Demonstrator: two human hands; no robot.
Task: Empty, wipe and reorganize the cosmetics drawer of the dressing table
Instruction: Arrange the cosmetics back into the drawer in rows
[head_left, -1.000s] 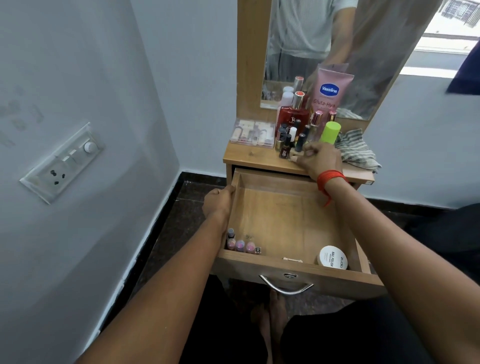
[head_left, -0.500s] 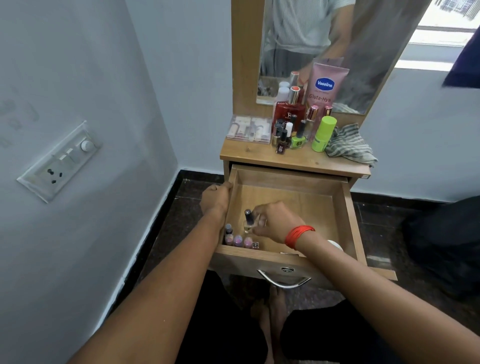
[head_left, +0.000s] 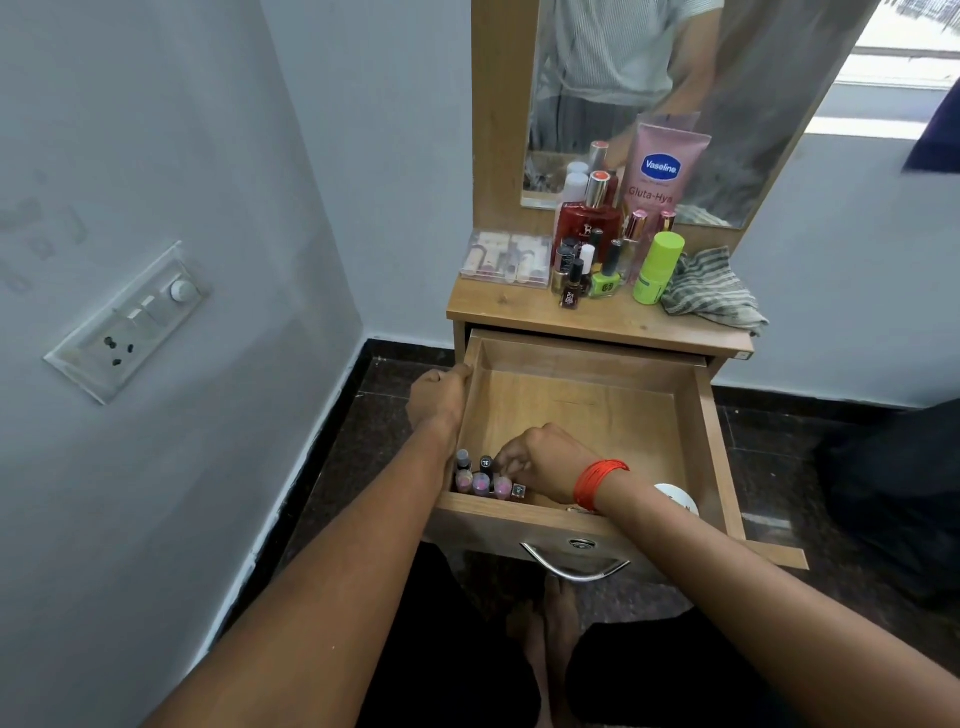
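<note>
**A:** What is the room like?

**B:** It is a tight corner with pale blue-grey walls. A switch panel (head_left: 127, 322) with a socket and a round knob is on the left wall, and the floor (head_left: 374, 431) is dark and speckled. The wooden dressing table (head_left: 597, 319) stands against the back wall with a mirror (head_left: 753, 104) above it, which reflects a person's striped shirt.

**A:** And what is on the tabletop?

**B:** It is crowded at the back. A clear case (head_left: 506, 257) is on the left. Beside it are a red perfume bottle (head_left: 587, 223) and a cluster of nail polishes (head_left: 576, 283), with a pink Vaseline tube (head_left: 662, 166) leaning on the mirror. A lime-green stick (head_left: 657, 267) touches a crumpled striped cloth (head_left: 711, 291) at the right edge.

**A:** Where is the drawer?

**B:** The drawer (head_left: 711, 447) is pulled well out, and most of its wooden floor is bare. A row of small bottles (head_left: 480, 483) stands in the front left corner. A white jar (head_left: 678, 501) sits near the front right, partly behind the wrist. The metal handle (head_left: 574, 566) shows on the drawer front.

**A:** What are the hands doing?

**B:** The left hand (head_left: 439, 397) grips the drawer's left wall, with its fingers curled over the rim. The right hand (head_left: 545, 462) wears a red thread band (head_left: 597, 483) and reaches into that front left corner. Its curled fingers pinch a black-capped bottle (head_left: 485, 462) standing upright just behind the row.
</note>
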